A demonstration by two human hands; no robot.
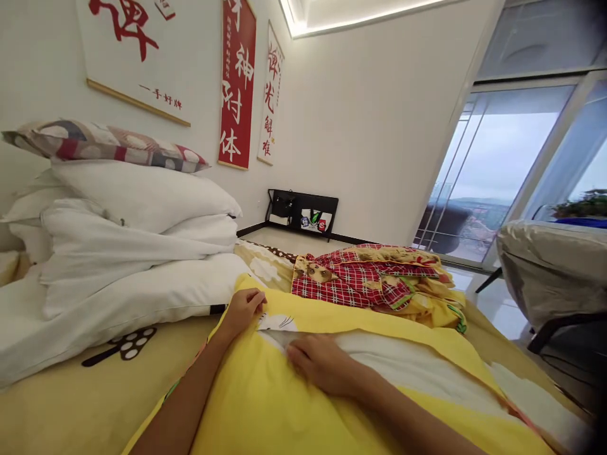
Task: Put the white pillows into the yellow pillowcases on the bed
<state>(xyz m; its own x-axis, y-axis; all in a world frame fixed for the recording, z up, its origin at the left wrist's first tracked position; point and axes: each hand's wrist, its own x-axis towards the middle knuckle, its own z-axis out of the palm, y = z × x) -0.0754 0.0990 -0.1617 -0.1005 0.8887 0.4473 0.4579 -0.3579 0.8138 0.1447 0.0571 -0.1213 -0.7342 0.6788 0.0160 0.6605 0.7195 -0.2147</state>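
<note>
A yellow duvet cover (265,398) lies across the bed in front of me, with a white inner quilt (403,360) showing through its opening. My left hand (244,308) pinches the cover's edge near its far corner. Just to the right, my right hand (318,363) rests flat with fingers curled at the opening, touching the cover and the white quilt.
A stack of white pillows and folded white bedding (137,234) sits at the left, topped by a patterned pillow (104,144). A red checked and yellow quilt (374,278) is bunched at the far bed edge. A covered chair (554,272) stands right, by the glass doors.
</note>
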